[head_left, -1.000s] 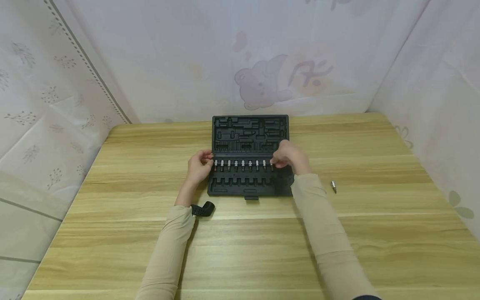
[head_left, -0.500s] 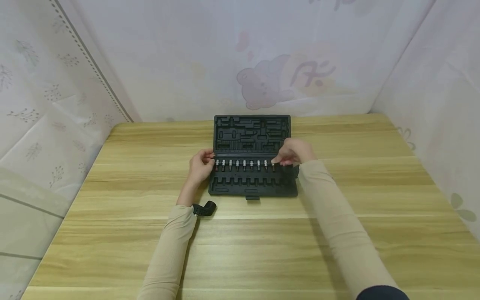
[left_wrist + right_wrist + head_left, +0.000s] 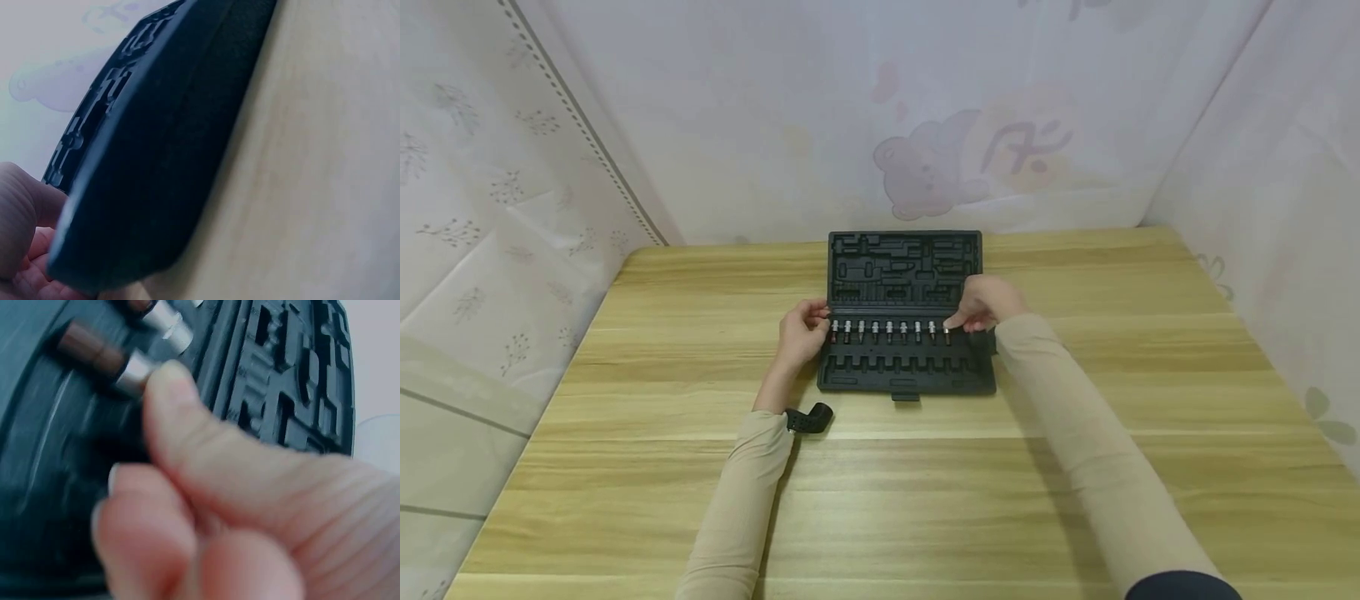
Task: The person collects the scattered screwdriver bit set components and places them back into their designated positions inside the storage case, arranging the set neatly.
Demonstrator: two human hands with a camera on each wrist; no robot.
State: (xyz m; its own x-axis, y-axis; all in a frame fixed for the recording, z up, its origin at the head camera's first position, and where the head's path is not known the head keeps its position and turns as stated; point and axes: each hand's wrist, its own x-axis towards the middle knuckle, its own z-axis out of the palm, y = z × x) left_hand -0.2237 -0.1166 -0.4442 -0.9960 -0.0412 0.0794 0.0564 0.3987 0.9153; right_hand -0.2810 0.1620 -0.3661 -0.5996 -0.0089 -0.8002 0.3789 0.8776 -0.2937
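Note:
An open black socket case (image 3: pixel 905 375) lies on the table with its lid (image 3: pixel 904 265) leaning back. Several chrome-ended bit sockets (image 3: pixel 889 327) sit in a row in its base. My left hand (image 3: pixel 802 333) grips the case's left edge, thumb and curled fingers at the corner in the left wrist view. My right hand (image 3: pixel 990 302) is at the row's right end. There my thumb (image 3: pixel 172 394) presses the chrome end of the last bit socket (image 3: pixel 103 356). The other fingers (image 3: pixel 150 519) are curled, apart from that socket. The right sleeve (image 3: pixel 1067 417) covers part of the table.
A second row of notches (image 3: pixel 898 364) runs along the front of the base, by the latch (image 3: pixel 906 397). A black strap-mounted device (image 3: pixel 809 417) sits on my left wrist. Patterned cloth (image 3: pixel 760 125) hangs behind the wooden table (image 3: pixel 880 500).
My right hand has shifted slightly right, its thumb staying at the last bit socket. The loose bit socket on the table's right is out of sight, where the right sleeve now lies.

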